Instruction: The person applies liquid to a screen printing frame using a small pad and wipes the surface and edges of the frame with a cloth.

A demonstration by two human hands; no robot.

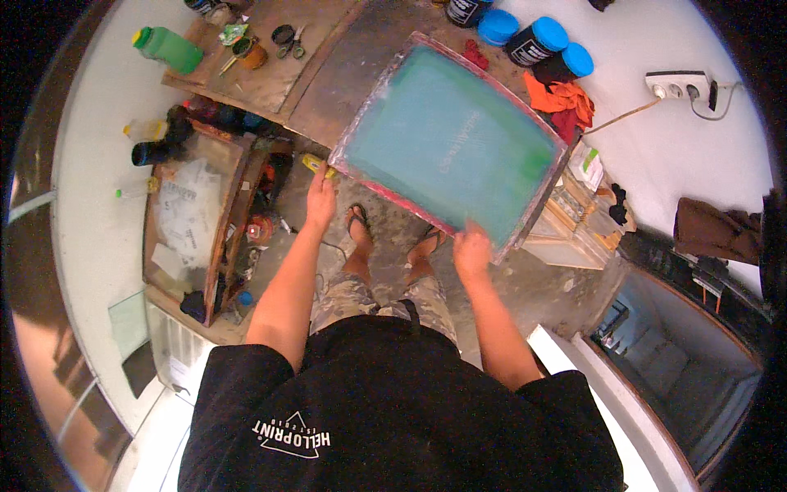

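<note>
A silk-screen printing frame (447,152) with blue-green mesh and a stained, reddish rim is tilted in front of me, over the table's near edge. Faint pale lettering shows in the mesh. My left hand (321,201) is closed at the frame's left corner, its fingers partly hidden. Just by those fingertips is a small yellow object (315,163) whose kind I cannot make out. Closed around the near edge, toward the right corner, is my right hand (472,252); its fingers go out of sight beneath the frame.
Black jars with blue lids (537,41) and orange cloth (564,98) lie beyond the frame. A green bottle (168,51) and small cups stand far left. Below is a glass-topped wooden case (193,213). Wooden frames (566,217) lean at right, near a dark basin (672,361).
</note>
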